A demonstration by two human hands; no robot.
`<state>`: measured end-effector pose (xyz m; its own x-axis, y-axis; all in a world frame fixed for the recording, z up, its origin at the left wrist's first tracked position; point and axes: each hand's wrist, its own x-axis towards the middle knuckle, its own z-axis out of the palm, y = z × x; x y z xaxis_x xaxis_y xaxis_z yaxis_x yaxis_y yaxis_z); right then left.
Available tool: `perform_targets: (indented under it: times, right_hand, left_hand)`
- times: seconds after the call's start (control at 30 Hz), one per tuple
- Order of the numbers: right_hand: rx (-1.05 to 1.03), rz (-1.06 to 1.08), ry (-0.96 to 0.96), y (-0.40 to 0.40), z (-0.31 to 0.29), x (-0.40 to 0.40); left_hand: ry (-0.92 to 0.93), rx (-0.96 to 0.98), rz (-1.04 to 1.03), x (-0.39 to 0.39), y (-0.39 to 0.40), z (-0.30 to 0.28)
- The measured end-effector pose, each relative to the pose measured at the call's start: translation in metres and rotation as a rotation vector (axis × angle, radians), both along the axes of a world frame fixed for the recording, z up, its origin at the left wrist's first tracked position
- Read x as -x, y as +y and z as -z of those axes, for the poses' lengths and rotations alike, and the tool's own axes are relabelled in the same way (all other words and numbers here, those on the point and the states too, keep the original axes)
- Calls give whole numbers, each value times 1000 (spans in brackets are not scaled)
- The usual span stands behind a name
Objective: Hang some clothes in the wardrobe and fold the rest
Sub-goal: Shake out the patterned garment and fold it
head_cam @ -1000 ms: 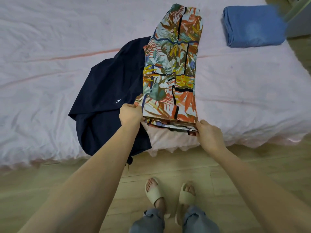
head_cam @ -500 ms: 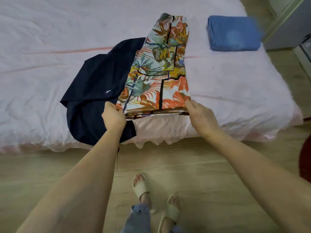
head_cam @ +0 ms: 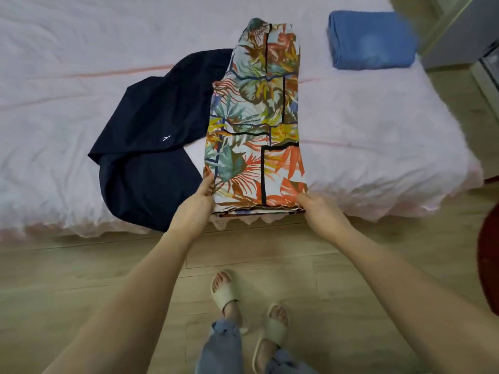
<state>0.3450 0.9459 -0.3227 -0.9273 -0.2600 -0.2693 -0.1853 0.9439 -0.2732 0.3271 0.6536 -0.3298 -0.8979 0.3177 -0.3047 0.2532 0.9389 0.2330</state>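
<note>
A leaf-print garment (head_cam: 256, 122), folded into a long narrow strip, lies on the bed (head_cam: 81, 76) and runs from its near edge toward the far side. My left hand (head_cam: 195, 209) pinches the strip's near left corner. At the near right corner my right hand (head_cam: 320, 214) grips the hem. A dark navy garment (head_cam: 154, 147) lies unfolded to the left, partly under the printed strip and hanging a little over the bed's edge. A folded blue garment (head_cam: 371, 40) sits at the far right of the bed.
The bed has a pale pink cover with a frilled edge (head_cam: 378, 209). Wooden floor (head_cam: 81, 279) lies between me and the bed. A grey cabinet (head_cam: 464, 31) stands at the far right, and a dark red object (head_cam: 490, 260) shows at the right edge.
Both hands have kept hold of the printed strip's near corners and pulled it flatter along the bed edge. The view has shifted, bringing the bed's right corner into sight.
</note>
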Motion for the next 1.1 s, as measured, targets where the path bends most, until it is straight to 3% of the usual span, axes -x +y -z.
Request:
perform_targets:
  times: [0.07,0.2,0.3,0.47,0.63,0.73,0.83,1.1]
  right_hand:
    - [53,11,36,10,0,-4]
    - [4,-83,90,24,5,-9]
    - [-61,-124,113,25,10,-9]
    - [34,-52,246,9,0,11]
    - [-65,-10,204,13,-11,22]
    - [-208,-77,7,15,-17,9]
    - [-286,-119,-53,12,-20,-2]
    - [-456,-90,-340,19,-97,-47]
  left_hand:
    - [91,21,272,2,-5,-12]
    - [127,86,588,9,-21,-11]
    - [117,145,622,11,-22,-14]
    - [166,221,450,16,-11,-22]
    - [445,401,515,26,-13,-36]
    - [270,459,596,20,-4,-37]
    - [-16,543,465,3,14,-43]
    - [-268,496,346,-48,57,-116]
